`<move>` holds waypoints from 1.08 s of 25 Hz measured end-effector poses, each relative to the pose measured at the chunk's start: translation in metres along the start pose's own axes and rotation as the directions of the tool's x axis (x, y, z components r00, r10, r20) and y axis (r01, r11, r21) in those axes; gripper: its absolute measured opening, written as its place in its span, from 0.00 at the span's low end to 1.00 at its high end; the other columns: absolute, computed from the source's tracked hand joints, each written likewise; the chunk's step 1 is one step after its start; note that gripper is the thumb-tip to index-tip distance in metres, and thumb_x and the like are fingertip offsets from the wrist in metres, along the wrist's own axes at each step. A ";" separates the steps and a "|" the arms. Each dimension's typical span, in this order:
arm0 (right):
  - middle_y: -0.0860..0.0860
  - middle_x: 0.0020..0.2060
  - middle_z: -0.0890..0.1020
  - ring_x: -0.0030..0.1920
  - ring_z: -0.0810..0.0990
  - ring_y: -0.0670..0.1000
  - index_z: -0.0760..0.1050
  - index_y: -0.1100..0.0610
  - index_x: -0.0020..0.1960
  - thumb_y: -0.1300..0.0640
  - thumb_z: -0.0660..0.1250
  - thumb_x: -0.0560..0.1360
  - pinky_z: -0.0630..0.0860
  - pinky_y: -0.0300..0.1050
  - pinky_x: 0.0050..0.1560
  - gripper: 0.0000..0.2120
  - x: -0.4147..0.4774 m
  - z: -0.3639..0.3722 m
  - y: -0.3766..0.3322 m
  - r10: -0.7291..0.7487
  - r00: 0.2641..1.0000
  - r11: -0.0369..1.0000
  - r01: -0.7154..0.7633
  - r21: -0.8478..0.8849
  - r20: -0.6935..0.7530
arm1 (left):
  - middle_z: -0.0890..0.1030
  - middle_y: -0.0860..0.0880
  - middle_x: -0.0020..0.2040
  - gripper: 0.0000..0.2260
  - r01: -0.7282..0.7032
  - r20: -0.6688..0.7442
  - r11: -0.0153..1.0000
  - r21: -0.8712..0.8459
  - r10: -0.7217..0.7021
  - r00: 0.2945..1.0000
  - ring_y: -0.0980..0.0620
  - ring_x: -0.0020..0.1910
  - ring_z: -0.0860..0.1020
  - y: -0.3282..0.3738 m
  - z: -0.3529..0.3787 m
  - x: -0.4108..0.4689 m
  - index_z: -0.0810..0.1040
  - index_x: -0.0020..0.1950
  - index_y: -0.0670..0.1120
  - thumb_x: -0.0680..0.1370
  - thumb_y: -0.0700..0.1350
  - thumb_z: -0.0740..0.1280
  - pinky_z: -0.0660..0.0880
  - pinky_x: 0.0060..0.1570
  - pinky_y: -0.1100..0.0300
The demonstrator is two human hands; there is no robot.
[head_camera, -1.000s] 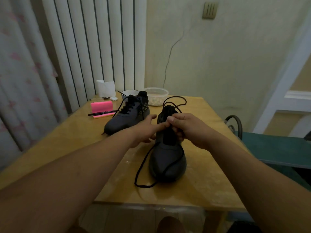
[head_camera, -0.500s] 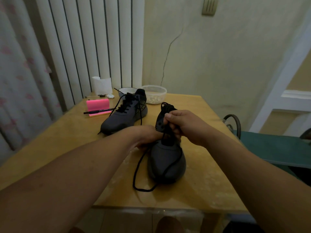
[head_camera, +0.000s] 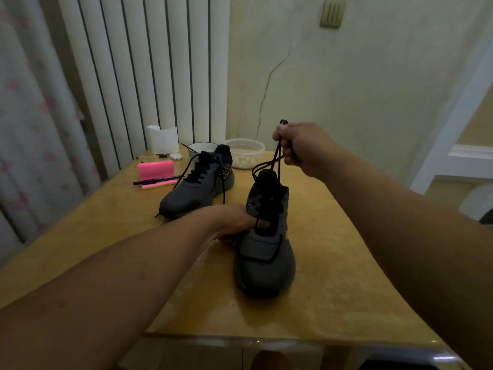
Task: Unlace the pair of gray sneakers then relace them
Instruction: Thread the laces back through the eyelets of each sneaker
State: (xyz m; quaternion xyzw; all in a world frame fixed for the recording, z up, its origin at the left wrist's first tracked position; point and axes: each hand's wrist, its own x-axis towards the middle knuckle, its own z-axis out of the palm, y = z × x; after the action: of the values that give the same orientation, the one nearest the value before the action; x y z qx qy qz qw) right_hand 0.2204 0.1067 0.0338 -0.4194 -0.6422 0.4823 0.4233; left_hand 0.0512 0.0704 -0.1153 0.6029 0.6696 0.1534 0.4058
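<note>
Right hand (head_camera: 301, 145) raised, black lace (head_camera: 276, 158) taut

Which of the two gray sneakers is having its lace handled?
The nearer sneaker, toe toward the camera: the left hand grips its side and the right hand holds its lace raised. The farther sneaker, beside the pink pad, sits laced and untouched.

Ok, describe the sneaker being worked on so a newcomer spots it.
On the wooden table, take the nearer sneaker, toe toward the camera. Only it, not the far sneaker, is held by the left hand, its lace held up by the right hand.
</note>
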 end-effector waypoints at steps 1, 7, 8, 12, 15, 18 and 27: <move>0.50 0.29 0.68 0.28 0.64 0.48 0.77 0.59 0.45 0.59 0.60 0.85 0.63 0.43 0.30 0.12 0.005 -0.001 -0.005 -0.005 1.000 1.000 0.005 0.018 -0.021 | 0.82 0.42 0.45 0.27 -0.002 -0.002 1.000 0.009 0.002 1.000 0.43 0.37 0.75 0.001 0.000 -0.002 0.82 0.61 0.46 0.75 0.67 0.73 0.69 0.32 0.57; 0.51 0.30 0.68 0.28 0.64 0.48 0.77 0.59 0.43 0.60 0.60 0.84 0.63 0.42 0.30 0.12 0.026 -0.004 -0.020 -0.008 0.992 0.999 0.014 0.048 -0.127 | 0.81 0.43 0.41 0.24 0.004 -0.041 0.999 0.032 -0.002 0.999 0.47 0.31 0.75 0.002 0.003 -0.005 0.82 0.59 0.47 0.76 0.66 0.72 0.69 0.29 0.60; 0.51 0.30 0.68 0.28 0.64 0.48 0.77 0.59 0.43 0.60 0.60 0.84 0.64 0.42 0.30 0.12 0.029 -0.005 -0.024 -0.012 0.989 0.999 0.018 0.040 -0.145 | 0.81 0.43 0.41 0.23 0.000 -0.044 0.999 0.034 0.001 0.999 0.47 0.31 0.75 0.004 0.003 -0.008 0.82 0.59 0.47 0.77 0.65 0.72 0.70 0.29 0.60; 0.51 0.30 0.68 0.27 0.64 0.48 0.76 0.58 0.42 0.60 0.61 0.84 0.64 0.41 0.29 0.13 0.036 -0.006 -0.039 -0.020 0.988 0.999 0.024 0.028 -0.151 | 0.78 0.47 0.33 0.23 -0.005 -0.049 0.999 0.047 0.008 0.999 0.50 0.25 0.73 0.006 0.003 -0.014 0.82 0.55 0.46 0.77 0.65 0.71 0.68 0.26 0.62; 0.50 0.31 0.68 0.28 0.64 0.47 0.76 0.58 0.45 0.58 0.59 0.86 0.65 0.41 0.30 0.13 0.031 -0.005 -0.037 -0.015 0.998 1.000 0.017 0.020 -0.068 | 0.79 0.47 0.35 0.25 0.014 -0.040 0.999 0.041 -0.012 0.999 0.51 0.26 0.73 0.013 0.002 -0.021 0.81 0.56 0.48 0.77 0.69 0.70 0.68 0.27 0.62; 0.49 0.32 0.69 0.29 0.66 0.46 0.78 0.59 0.49 0.56 0.59 0.86 0.67 0.40 0.32 0.12 0.024 -0.008 -0.040 -0.013 1.000 0.999 0.012 -0.031 -0.007 | 0.83 0.47 0.47 0.33 0.041 -0.016 0.995 -0.095 -0.043 0.999 0.49 0.37 0.78 0.013 -0.002 -0.035 0.79 0.59 0.49 0.74 0.77 0.64 0.74 0.34 0.60; 0.49 0.33 0.70 0.32 0.68 0.47 0.81 0.59 0.53 0.53 0.59 0.87 0.69 0.41 0.34 0.14 -0.004 -0.008 -0.023 0.006 0.997 0.995 0.002 -0.097 0.078 | 0.72 0.53 0.56 0.17 -0.462 -0.710 0.882 0.086 0.380 0.593 0.55 0.51 0.75 0.015 0.014 -0.059 0.75 0.70 0.53 0.83 0.57 0.65 0.77 0.51 0.56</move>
State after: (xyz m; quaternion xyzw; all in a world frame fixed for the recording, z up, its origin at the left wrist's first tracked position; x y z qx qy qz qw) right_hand 0.2257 0.1008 0.0573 -0.4210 -0.6804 0.4671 0.3764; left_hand 0.0686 0.0148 -0.0922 0.6145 0.6017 0.5002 0.1004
